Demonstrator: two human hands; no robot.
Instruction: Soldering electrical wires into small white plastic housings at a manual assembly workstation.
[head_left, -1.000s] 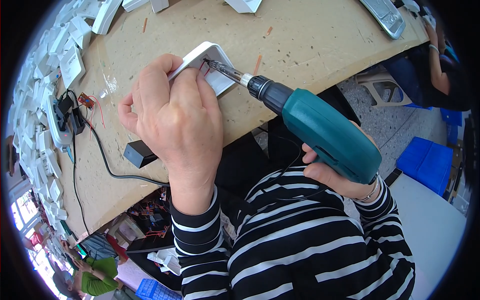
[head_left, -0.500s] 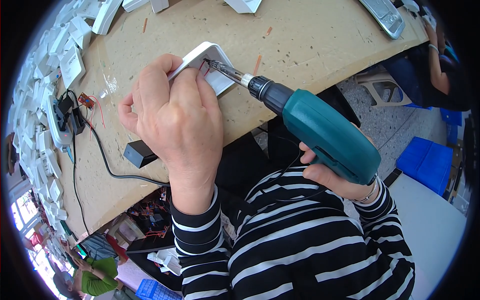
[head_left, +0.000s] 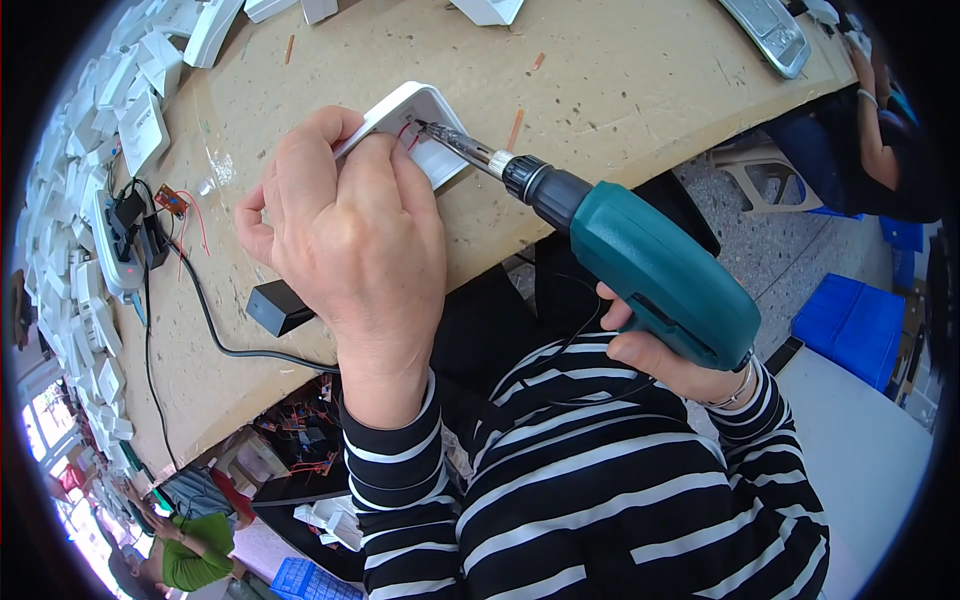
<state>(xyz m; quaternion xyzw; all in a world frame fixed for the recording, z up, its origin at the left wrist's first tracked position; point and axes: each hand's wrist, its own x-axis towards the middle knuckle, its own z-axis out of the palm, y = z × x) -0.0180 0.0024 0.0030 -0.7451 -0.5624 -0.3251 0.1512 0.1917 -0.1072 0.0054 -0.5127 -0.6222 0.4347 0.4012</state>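
My left hand [head_left: 355, 220] grips a white plastic housing [head_left: 405, 98] on the table, with its fingers reaching inside the open shell. Thin red wires [head_left: 413, 140] show inside it, by my fingertips. In my right hand [head_left: 675, 365] is a green and black electric screwdriver [head_left: 665, 270], held from below with the thumb along its underside. The screwdriver slants up and left, and its dark bit end reaches into the housing beside the wires. Whether a screw sits under the tip is too small to tell. My left fingers hide part of the housing's inside.
White housings [head_left: 145, 130] crowd the table's left edge. Near them are a power strip [head_left: 115, 235] with black plugs, a small circuit board [head_left: 172, 200] and a black cable [head_left: 215, 335]. A black box [head_left: 278, 307] lies beside my left wrist. Other people sit at both sides.
The screwdriver's tip has shifted slightly to the right inside the housing, and its body has moved a little with it. My left hand keeps its hold, nearly still.
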